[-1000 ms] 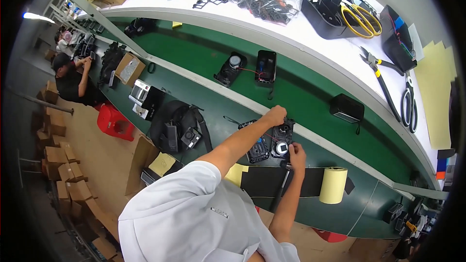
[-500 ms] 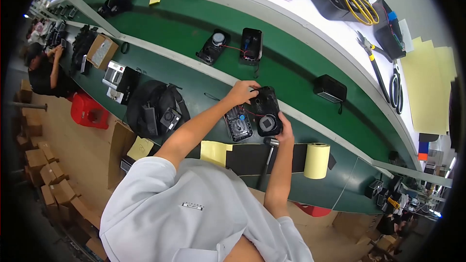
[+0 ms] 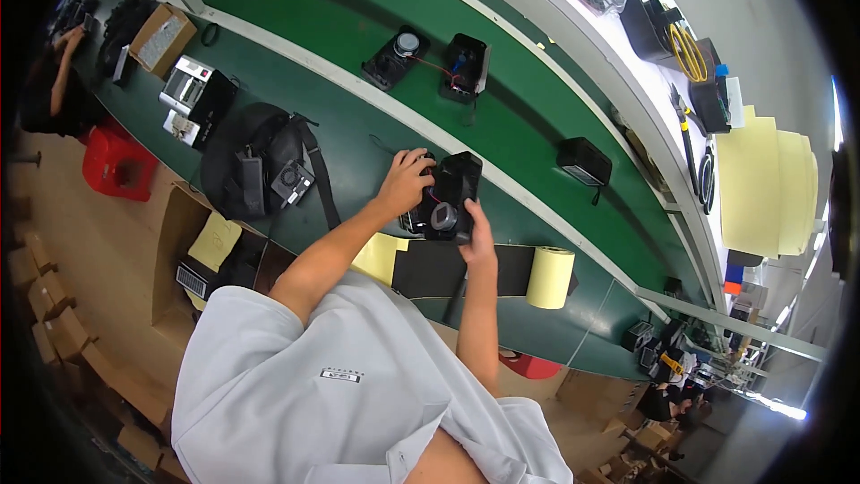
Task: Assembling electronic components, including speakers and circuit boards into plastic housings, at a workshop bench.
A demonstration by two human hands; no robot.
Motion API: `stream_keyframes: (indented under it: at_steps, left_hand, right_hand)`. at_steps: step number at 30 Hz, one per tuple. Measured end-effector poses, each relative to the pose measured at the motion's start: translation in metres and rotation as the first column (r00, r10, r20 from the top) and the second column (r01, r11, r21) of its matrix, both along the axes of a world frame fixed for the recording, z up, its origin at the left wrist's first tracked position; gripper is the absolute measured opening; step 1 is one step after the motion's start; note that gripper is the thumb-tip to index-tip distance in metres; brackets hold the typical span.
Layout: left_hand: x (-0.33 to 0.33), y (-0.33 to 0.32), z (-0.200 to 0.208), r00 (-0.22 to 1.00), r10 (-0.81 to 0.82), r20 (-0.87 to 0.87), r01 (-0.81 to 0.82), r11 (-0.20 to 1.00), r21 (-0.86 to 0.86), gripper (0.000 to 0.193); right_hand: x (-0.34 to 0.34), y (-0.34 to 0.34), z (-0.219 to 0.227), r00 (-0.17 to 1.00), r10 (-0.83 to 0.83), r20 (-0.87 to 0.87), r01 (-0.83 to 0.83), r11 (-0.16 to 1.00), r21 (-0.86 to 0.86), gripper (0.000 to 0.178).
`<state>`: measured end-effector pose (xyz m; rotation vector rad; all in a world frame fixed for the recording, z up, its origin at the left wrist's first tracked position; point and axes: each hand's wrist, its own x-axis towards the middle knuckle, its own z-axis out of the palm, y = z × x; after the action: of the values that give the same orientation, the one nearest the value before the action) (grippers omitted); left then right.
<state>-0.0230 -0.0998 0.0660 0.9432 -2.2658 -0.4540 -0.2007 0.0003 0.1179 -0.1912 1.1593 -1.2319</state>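
Observation:
My right hand [image 3: 479,231] grips a black plastic speaker housing half [image 3: 464,181] by its near right edge, and this half is tilted up on its side. A round silver speaker driver [image 3: 442,216] sits inside its near end. Just to its left, my left hand [image 3: 408,183] curls its fingers over the matching housing half [image 3: 414,218], which my hand and the raised half largely cover. The two halves are side by side above the black mat.
A black mat [image 3: 502,271] lies below my hands, with a yellow label roll [image 3: 550,278] at its right. A black bag [image 3: 260,161] is on the left. Beyond the white rail are an opened speaker [image 3: 394,58] and a closed one [image 3: 584,161]. Pliers [image 3: 686,139] lie on the shelf.
My left hand has moved from the top of the speaker-bearing half to the other housing half. The speaker-bearing half has tilted up onto its side in my right hand. The view has shifted.

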Motion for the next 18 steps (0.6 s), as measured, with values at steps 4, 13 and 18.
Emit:
stream_keyframes:
  at_steps: [4, 13, 18]
  left_hand:
    - [-0.003, 0.002, -0.01, 0.998, -0.004, 0.068, 0.002, 1.0, 0.026, 0.013]
    - [0.013, -0.005, 0.009, 0.997, -0.002, 0.08, -0.003, 0.998, 0.061, 0.014]
    - [0.03, -0.003, 0.01, 0.998, -0.051, 0.023, 0.049, 0.997, 0.065, 0.025]
  right_hand:
    - [0.019, -0.003, 0.003, 0.961, -0.016, -0.275, 0.022, 1.0, 0.017, 0.052]
    - [0.025, -0.017, -0.02, 0.536, 0.146, -0.831, -0.144, 0.986, 0.08, 0.072]
    - [0.027, -0.018, -0.022, 0.428, 0.176, -0.886, -0.181, 0.978, 0.107, 0.074]
